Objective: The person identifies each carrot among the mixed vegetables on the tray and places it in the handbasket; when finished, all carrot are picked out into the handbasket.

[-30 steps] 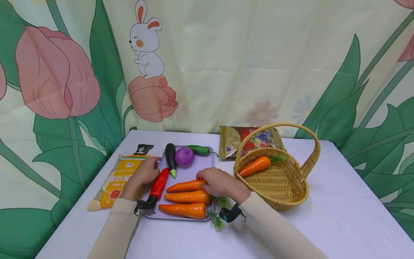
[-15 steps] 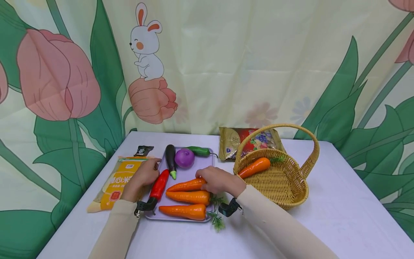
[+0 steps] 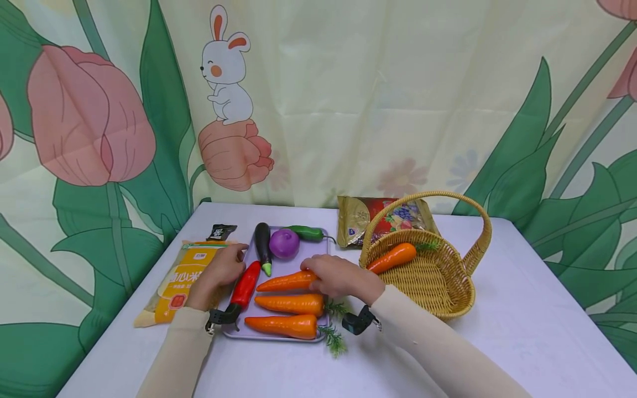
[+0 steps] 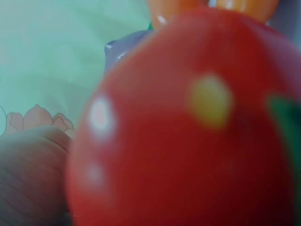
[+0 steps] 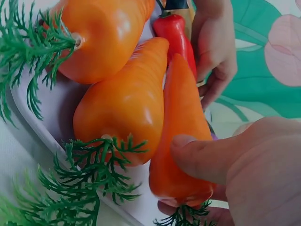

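Observation:
In the head view, my right hand point(image 3: 338, 276) pinches the thick end of the farthest of three carrots point(image 3: 286, 282) on a lilac tray point(image 3: 293, 265). The right wrist view shows my thumb pressed on this carrot point(image 5: 183, 117), fingers under its far side. Two other carrots, the middle one point(image 3: 291, 304) and the nearest point(image 3: 283, 326), lie nearer the front, green tops over the tray's edge. My left hand point(image 3: 224, 271) rests at the tray's left edge with loosely bent fingers, beside a red pepper point(image 3: 245, 284). That pepper point(image 4: 178, 150) fills the left wrist view.
An eggplant point(image 3: 262, 243), a purple onion point(image 3: 284, 244) and a green chili point(image 3: 306, 232) lie at the tray's back. Right stands a wicker basket point(image 3: 428, 287) holding a carrot point(image 3: 395, 257). A yellow bag point(image 3: 184, 276), a black packet point(image 3: 221, 231) and a gold-red bag point(image 3: 353, 221) lie around.
The carrot in my right hand has turned a little and now lies slightly apart from the middle carrot. My left hand has stayed in place.

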`<state>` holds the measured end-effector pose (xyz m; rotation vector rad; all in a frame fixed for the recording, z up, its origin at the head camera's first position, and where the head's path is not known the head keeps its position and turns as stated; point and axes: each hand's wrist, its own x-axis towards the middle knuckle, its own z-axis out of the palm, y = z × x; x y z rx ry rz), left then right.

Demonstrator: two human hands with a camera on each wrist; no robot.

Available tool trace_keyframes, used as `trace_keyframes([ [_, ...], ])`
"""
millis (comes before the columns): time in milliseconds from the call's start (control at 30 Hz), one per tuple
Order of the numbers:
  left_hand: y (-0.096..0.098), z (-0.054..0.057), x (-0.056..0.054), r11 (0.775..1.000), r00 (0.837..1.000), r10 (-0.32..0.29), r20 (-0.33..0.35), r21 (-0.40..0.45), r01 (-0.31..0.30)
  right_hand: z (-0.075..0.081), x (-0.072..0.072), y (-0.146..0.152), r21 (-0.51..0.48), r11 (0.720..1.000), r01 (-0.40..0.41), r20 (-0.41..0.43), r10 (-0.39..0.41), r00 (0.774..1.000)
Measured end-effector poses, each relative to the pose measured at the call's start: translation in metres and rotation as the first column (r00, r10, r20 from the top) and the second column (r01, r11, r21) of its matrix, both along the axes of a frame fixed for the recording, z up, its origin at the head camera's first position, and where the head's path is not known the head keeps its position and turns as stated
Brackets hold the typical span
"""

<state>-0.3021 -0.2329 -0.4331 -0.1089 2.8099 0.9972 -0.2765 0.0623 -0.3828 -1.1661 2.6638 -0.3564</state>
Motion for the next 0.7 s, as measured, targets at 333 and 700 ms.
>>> trace_keyframes([
  [333, -0.007, -0.001, 0.004, 0.999, 0.998, -0.023, -0.059, 0.037, 0.025, 0.015, 0.008, 0.008, -0.067, 0.998, 0.002, -0.034, -0.004, 0.999],
  [700, -0.012, -0.011, 0.001, 0.998, 0.989, -0.022, -0.146, 0.047, 0.029, 0.033, 0.015, 0.026, -0.127, 0.992, -0.021, -0.077, 0.011, 0.997],
])
